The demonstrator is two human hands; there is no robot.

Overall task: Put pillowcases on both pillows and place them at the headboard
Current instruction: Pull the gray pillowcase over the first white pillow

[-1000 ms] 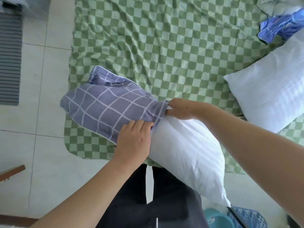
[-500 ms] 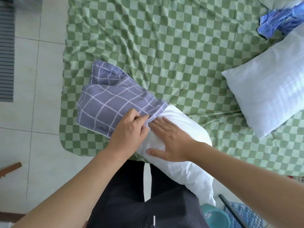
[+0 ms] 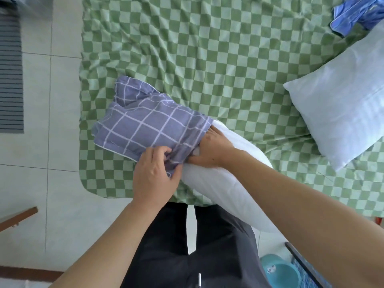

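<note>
Starting at the left, the purple checked pillowcase [image 3: 149,127] lies bunched on the green checked sheet [image 3: 207,48], near the bed's corner, with only the far end of the white pillow [image 3: 224,183] inside it. My left hand [image 3: 153,175] has its fingers curled into the near hem, pinching the cloth. I'd keep that grip firm and draw the hem back toward me, not upward, so the mouth stays wide. Next over, my right hand [image 3: 212,149] lies on the pillow at the opening, fingertips tucked under the hem; how far they curl I cannot tell. To do this well, I'd press the filling flat and feed it forward in short pushes, seating the far corners first. Farther right, the second pillow [image 3: 340,115] lies bare, with a blue cloth [image 3: 353,15] just beyond it.
</note>
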